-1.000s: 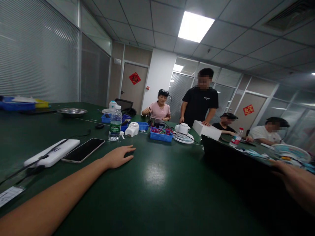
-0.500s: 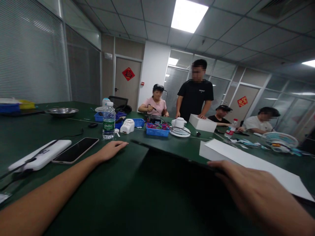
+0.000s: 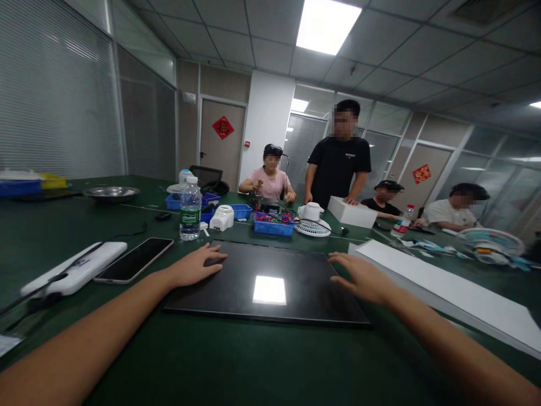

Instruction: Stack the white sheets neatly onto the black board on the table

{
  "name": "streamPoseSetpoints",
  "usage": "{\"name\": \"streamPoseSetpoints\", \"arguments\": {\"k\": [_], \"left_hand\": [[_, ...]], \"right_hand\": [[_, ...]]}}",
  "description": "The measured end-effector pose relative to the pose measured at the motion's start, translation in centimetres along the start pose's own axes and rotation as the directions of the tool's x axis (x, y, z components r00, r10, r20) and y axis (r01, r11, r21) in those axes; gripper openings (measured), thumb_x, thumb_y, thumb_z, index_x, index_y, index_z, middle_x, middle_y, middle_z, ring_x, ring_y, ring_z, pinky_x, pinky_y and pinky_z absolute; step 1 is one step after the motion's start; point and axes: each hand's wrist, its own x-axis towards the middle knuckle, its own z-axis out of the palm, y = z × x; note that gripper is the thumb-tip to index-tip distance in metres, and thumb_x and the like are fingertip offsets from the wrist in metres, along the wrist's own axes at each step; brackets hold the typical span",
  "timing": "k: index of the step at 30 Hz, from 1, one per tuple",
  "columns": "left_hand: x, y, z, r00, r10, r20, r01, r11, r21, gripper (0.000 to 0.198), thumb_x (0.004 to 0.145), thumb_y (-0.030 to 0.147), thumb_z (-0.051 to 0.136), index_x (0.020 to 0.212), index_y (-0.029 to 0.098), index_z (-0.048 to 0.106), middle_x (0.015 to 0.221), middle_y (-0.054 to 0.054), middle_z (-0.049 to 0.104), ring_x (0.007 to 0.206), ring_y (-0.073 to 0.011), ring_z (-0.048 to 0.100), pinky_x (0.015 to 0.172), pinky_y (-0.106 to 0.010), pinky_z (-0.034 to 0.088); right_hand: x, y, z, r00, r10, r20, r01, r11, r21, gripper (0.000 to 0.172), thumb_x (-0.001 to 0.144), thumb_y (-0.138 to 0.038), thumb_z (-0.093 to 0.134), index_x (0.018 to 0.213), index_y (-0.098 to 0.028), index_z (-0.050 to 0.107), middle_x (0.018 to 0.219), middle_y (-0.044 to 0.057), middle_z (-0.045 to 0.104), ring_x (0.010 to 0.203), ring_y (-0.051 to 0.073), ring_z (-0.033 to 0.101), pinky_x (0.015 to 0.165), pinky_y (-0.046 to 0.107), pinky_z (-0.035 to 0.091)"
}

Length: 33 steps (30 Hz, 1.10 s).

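A thin, glossy black screen panel (image 3: 236, 282) lies flat on the green table in front of me, a ceiling light mirrored in its surface. My left hand (image 3: 196, 266) rests at its far left corner, fingers apart and touching the edge. On the opposite side, my right hand (image 3: 361, 275) is over the right edge with fingers spread and holding nothing. Left of my left hand lie a phone (image 3: 135, 260) and a white power bank (image 3: 76, 268) with a black cable across it.
A water bottle (image 3: 190, 210) stands beyond my left hand. Farther back are a white fan (image 3: 313, 219), a blue tray of wires (image 3: 274, 225) and a metal bowl (image 3: 112, 194). A long white box (image 3: 452, 290) lies at right. Several people are around the table's far side.
The panel was tilted up in my right hand and now lies flat on the table. My right hand has let go and spread its fingers; my left hand has come onto the panel's corner.
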Motion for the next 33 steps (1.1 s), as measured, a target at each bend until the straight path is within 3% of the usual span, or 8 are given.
{"name": "streamPoseSetpoints", "arguments": {"k": [5, 10, 13, 17, 21, 24, 30, 33], "left_hand": [[-0.2, 0.3, 0.2, 0.999, 0.009, 0.046, -0.014, 0.994, 0.112, 0.066, 0.084, 0.069, 0.048, 0.139, 0.032, 0.056, 0.16, -0.004, 0.036, 0.15, -0.0346, 0.017, 0.12, -0.053, 0.02], [-0.2, 0.4, 0.3, 0.999, 0.013, 0.049, -0.021, 0.986, 0.167, 0.067, 0.086, 0.068, 0.045, 0.141, 0.031, 0.054, 0.161, -0.005, 0.034, 0.15, -0.0348, 0.018, 0.12, -0.054, 0.02], [-0.3, 0.5, 0.3, 0.999, 0.012, 0.043, -0.019, 0.984, 0.18, 0.066, 0.086, 0.066, 0.045, 0.14, 0.03, 0.055, 0.161, -0.006, 0.035, 0.15, -0.0357, 0.019, 0.12, -0.054, 0.021], [-0.4, 0.4, 0.4, 0.999, 0.02, 0.028, -0.025, 0.983, 0.184, 0.065, 0.087, 0.065, 0.044, 0.139, 0.029, 0.056, 0.16, -0.007, 0.036, 0.15, -0.0347, 0.02, 0.12, -0.052, 0.022], [-0.2, -0.1, 0.6, 0.999, 0.024, 0.027, -0.029, 0.982, 0.189, 0.065, 0.087, 0.066, 0.044, 0.139, 0.03, 0.056, 0.16, -0.007, 0.036, 0.15, -0.0332, 0.021, 0.12, -0.051, 0.022], [0.0, -0.1, 0.7, 0.999, 0.02, 0.031, -0.026, 0.981, 0.193, 0.066, 0.087, 0.066, 0.044, 0.14, 0.029, 0.055, 0.161, -0.007, 0.035, 0.15, -0.0339, 0.02, 0.12, -0.053, 0.02], [-0.3, 0.6, 0.4, 0.999, 0.019, 0.03, -0.024, 0.984, 0.175, 0.069, 0.09, 0.069, 0.032, 0.142, 0.029, 0.053, 0.16, -0.006, 0.036, 0.15, -0.0335, 0.02, 0.12, -0.053, 0.021], [-0.6, 1.0, 0.2, 1.0, 0.019, 0.024, -0.023, 0.986, 0.165, 0.072, 0.09, 0.071, 0.031, 0.144, 0.028, 0.05, 0.16, -0.005, 0.036, 0.15, -0.0327, 0.021, 0.12, -0.051, 0.023]], "right_hand": [[-0.9, 9.2, 2.3, 0.968, 0.251, -0.003, -0.251, 0.968, -0.01, 0.064, 0.09, -0.055, 0.047, 0.137, -0.013, 0.055, 0.146, 0.016, 0.049, 0.131, 0.033, 0.049, 0.111, 0.046, 0.037], [-2.8, 10.6, 3.7, 0.93, 0.368, -0.02, -0.368, 0.928, -0.052, 0.045, 0.095, -0.044, 0.039, 0.115, -0.017, 0.07, 0.118, 0.015, 0.069, 0.108, 0.031, 0.065, 0.093, 0.043, 0.048], [-2.2, 8.9, 3.0, 0.913, 0.398, -0.088, -0.405, 0.909, -0.094, 0.042, 0.096, -0.038, 0.039, 0.102, -0.013, 0.071, 0.102, 0.021, 0.071, 0.095, 0.035, 0.068, 0.085, 0.048, 0.048], [-0.7, 3.1, 1.8, 0.924, 0.331, -0.193, -0.35, 0.934, -0.069, 0.048, 0.1, -0.039, 0.029, 0.116, -0.012, 0.065, 0.107, 0.022, 0.07, 0.095, 0.035, 0.068, 0.085, 0.05, 0.048], [-0.6, -4.8, 1.5, 0.993, 0.015, -0.121, -0.005, 0.997, 0.083, 0.046, 0.102, -0.051, 0.032, 0.127, -0.026, 0.061, 0.123, 0.006, 0.068, 0.107, 0.021, 0.066, 0.092, 0.033, 0.05], [-1.1, -8.4, 1.4, 0.971, -0.202, -0.124, 0.226, 0.949, 0.219, 0.048, 0.101, -0.053, 0.035, 0.134, -0.026, 0.058, 0.133, 0.005, 0.062, 0.118, 0.022, 0.06, 0.102, 0.037, 0.045], [-1.3, -8.0, 1.4, 0.985, -0.146, -0.091, 0.156, 0.981, 0.114, 0.049, 0.101, -0.049, 0.034, 0.114, -0.021, 0.072, 0.118, 0.008, 0.07, 0.107, 0.025, 0.065, 0.1, 0.041, 0.046], [-1.3, -7.6, 1.7, 0.981, -0.193, -0.034, 0.196, 0.968, 0.158, 0.05, 0.1, -0.053, 0.037, 0.124, -0.023, 0.068, 0.13, 0.007, 0.064, 0.121, 0.025, 0.058, 0.107, 0.042, 0.041]]}}
